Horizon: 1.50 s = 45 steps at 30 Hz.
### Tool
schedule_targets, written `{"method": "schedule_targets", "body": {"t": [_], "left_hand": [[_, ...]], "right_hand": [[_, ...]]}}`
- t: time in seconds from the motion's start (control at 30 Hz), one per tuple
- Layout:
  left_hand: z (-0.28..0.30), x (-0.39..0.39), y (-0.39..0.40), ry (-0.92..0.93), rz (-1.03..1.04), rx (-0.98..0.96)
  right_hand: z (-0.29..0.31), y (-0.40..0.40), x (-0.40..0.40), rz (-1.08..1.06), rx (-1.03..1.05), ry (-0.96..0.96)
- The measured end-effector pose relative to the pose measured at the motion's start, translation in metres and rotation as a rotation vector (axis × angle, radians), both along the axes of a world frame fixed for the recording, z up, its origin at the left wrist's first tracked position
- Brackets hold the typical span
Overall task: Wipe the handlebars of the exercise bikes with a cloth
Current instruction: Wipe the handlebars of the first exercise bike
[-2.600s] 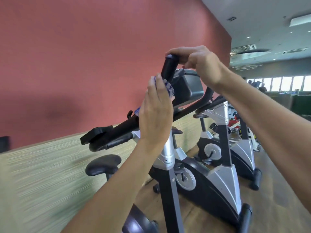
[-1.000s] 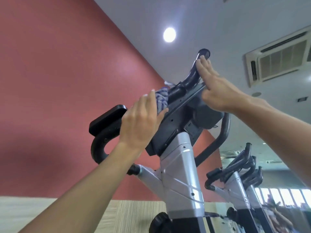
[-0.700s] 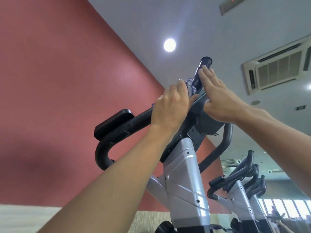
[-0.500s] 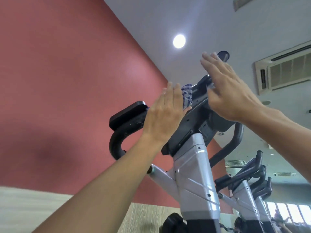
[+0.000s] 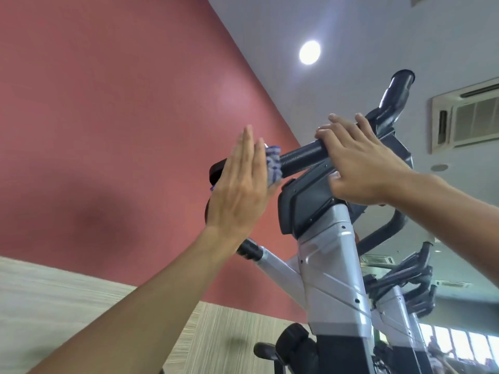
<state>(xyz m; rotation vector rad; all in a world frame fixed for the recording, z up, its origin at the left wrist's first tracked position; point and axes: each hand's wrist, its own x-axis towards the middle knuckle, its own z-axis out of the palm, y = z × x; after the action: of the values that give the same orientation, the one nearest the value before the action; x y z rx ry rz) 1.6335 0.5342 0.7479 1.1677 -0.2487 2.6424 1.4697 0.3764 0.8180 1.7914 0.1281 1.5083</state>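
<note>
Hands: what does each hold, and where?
Left hand presses the cloth against the handlebar with straight fingers. Right hand grips the same bar's middle, beside the console.
</note>
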Motion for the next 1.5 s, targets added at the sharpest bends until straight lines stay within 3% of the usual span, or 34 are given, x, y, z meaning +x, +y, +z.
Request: {"method": "schedule_targets", "body": {"t": [0.2,0.37,0.5,0.77,0.97,1.2,1.5], "left_hand": [[0.043,-0.034,-0.022,-0.041,-0.077,0.109],[0.01,0.006,0.012,-0.121,-0.048,0.173],[-0.012,0.023,0.032,-0.069,-0.112,0.134],[0.034,-0.026,-0.009,0.051,-0.232,0.129],[-0.009,0.013,0.024,-0.013,-0.206,0.205],[0.001,-0.001,0.018,0.18,-0.382,0.11],[-0.01,-0.018,0.015,0.299,-0.886,-0.044]], "right_hand": [[0.003,-0.005,-0.001,0.036,-0.03,-0.003],[-0.002,-0.003,0.003,0.07,-0.017,-0.025],[-0.004,0.0,0.012,0.019,-0.003,-0.079],[-0.004,-0.003,0.014,-0.005,-0.014,-0.1],[-0.008,-0.002,0.013,0.05,0.0,-0.069],[-0.004,-0.001,0.008,0.025,0.0,-0.007],[-0.009,0.014,-0.002,0.058,0.088,0.047]]}}
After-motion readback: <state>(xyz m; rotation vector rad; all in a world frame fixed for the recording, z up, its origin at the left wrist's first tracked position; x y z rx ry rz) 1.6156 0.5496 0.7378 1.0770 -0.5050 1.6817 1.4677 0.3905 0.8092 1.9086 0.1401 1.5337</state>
